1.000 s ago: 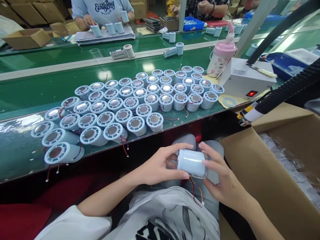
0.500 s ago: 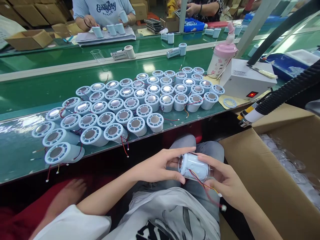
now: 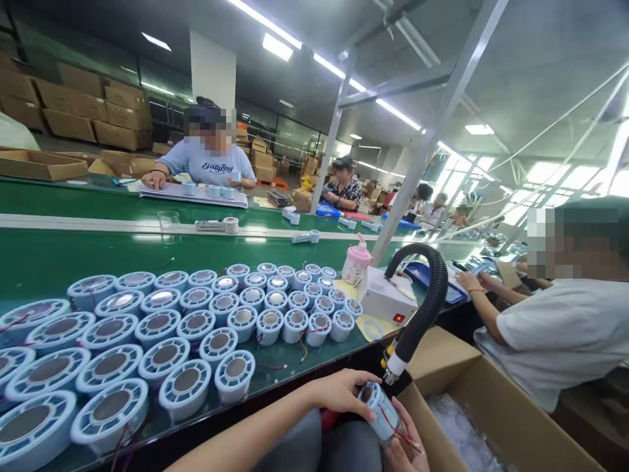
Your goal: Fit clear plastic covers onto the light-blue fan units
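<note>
Over my lap, a light blue cup-shaped fan housing [image 3: 379,412] is held tilted between my two hands. My left hand [image 3: 344,392] grips its upper end, thumb on the near side and fingers over the far side. Wrapped round the lower end is my right hand [image 3: 407,440], partly cut off by the frame's bottom edge. Thin red wires [image 3: 403,438] trail from the housing across the right fingers. Whether a clear cover surrounds it is hard to make out now. On the green bench to the left stand several rows of similar housings [image 3: 164,359], metal discs facing up.
A black hose ends in a white nozzle [image 3: 394,367] just above my hands, beside a grey box [image 3: 386,298] with a red switch. An open carton [image 3: 442,357] of clear plastic parts stands right. Co-workers sit across the bench and at right.
The camera has tilted up, bringing the room and a co-worker at right into view. Both hands still hold the housing, now beneath the hose nozzle and near the carton.
</note>
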`<state>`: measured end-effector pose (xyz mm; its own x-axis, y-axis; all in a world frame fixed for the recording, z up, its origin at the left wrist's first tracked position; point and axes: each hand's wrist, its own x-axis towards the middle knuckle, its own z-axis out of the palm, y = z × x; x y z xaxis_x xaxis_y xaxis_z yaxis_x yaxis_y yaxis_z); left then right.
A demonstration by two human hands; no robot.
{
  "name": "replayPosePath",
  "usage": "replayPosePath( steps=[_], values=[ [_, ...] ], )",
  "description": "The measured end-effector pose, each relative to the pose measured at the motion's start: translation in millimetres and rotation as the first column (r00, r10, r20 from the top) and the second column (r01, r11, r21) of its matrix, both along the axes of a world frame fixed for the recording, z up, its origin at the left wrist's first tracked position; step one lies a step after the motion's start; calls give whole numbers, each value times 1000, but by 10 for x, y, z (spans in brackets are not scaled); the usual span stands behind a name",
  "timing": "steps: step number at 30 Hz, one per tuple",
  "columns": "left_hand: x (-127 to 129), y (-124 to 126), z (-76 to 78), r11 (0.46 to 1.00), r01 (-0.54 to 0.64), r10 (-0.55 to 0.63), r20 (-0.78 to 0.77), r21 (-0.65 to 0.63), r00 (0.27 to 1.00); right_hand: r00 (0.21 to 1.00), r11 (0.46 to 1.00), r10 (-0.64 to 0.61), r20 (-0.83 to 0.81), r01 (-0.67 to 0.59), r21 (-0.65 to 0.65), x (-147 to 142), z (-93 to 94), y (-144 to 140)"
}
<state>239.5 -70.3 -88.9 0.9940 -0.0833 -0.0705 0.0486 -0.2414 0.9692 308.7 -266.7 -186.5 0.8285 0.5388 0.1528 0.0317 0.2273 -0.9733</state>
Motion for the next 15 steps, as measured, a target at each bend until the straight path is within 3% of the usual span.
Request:
replayPosePath(
  steps=[2,5,10,15],
  values=[
    [216,-6,-5,1000,19,-19,35,11,999,999,999,-31,22,30,9,142,-35,12],
    [292,30,-6,999,48,-48,61,6,997,997,1000,-7,71,6,21,276,-40,72],
    [74,162,-28,994,86,-83,59,-60,995,991,997,62,118,-68,43,337,-66,228],
    [-181,185,29,992,69,-63,62,-105,996,989,991,110,98,-116,62,195,-26,268]
  ],
)
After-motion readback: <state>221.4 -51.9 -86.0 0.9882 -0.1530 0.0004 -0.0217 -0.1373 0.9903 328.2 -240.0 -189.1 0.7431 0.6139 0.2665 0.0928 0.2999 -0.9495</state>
